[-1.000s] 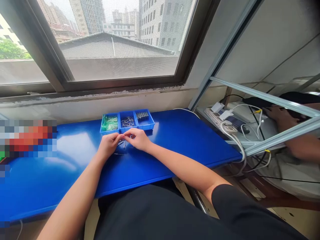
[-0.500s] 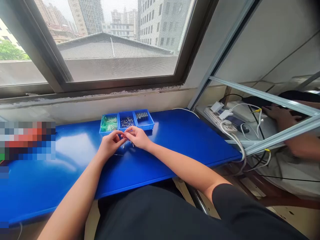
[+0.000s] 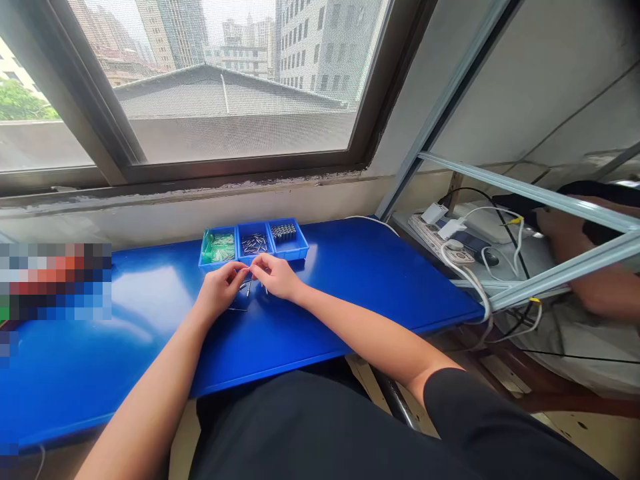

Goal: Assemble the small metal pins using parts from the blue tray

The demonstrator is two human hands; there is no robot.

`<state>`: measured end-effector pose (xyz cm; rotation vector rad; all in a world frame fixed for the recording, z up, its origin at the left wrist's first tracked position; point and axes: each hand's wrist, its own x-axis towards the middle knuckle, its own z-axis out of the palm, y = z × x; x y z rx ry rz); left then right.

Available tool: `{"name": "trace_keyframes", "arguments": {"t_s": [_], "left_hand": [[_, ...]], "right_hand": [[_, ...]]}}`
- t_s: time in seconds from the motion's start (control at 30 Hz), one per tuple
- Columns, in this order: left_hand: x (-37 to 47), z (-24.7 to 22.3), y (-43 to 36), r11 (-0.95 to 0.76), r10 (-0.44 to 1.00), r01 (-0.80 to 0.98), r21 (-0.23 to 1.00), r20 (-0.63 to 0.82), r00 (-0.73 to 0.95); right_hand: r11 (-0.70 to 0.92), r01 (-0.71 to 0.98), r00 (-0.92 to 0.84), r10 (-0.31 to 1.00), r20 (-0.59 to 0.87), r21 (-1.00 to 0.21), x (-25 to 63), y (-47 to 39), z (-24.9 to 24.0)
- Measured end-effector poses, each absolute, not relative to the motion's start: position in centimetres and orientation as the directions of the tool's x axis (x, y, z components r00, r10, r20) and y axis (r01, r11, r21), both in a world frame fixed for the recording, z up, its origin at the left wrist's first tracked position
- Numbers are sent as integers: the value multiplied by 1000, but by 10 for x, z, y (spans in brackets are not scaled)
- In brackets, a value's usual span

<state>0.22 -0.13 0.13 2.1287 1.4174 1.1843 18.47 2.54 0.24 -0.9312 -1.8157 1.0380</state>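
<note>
My left hand [image 3: 222, 287] and my right hand [image 3: 276, 275] meet fingertip to fingertip above the blue table. Both are closed in a pinch, and what they hold is too small to make out. Just behind them stands a blue tray [image 3: 290, 255] with three compartments. Its left one holds green and clear small pieces [image 3: 221, 247], its middle one a heap of dark metal pins [image 3: 255, 244], its right one upright metal cylinders [image 3: 283, 231]. Several thin metal pins [image 3: 249, 289] lie on the table below my fingers, partly hidden.
The blue table [image 3: 350, 287] runs beneath a window. At right, past a metal frame [image 3: 530, 187], are a power strip [image 3: 440, 233], white cables and another person's arm [image 3: 575, 250]. A pixelated patch covers the left edge.
My fingertips have shifted slightly, and more of the pins beneath them shows. At right, the other person's hand and arm have moved a little.
</note>
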Motion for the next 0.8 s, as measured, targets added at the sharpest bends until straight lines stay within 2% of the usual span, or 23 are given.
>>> {"name": "trace_keyframes", "arguments": {"t_s": [0.23, 0.53, 0.8], "left_hand": [[2, 0, -1, -450, 879, 592, 668, 448, 162], [0, -1, -2, -455, 877, 589, 667, 449, 170], [-1, 3, -1, -424, 885, 652, 629, 442, 149]], "right_hand": [[356, 223, -352, 898, 265, -908, 185, 26, 5], [266, 137, -402, 895, 192, -954, 184, 30, -2], [392, 134, -373, 871, 320, -910, 183, 25, 0]]}}
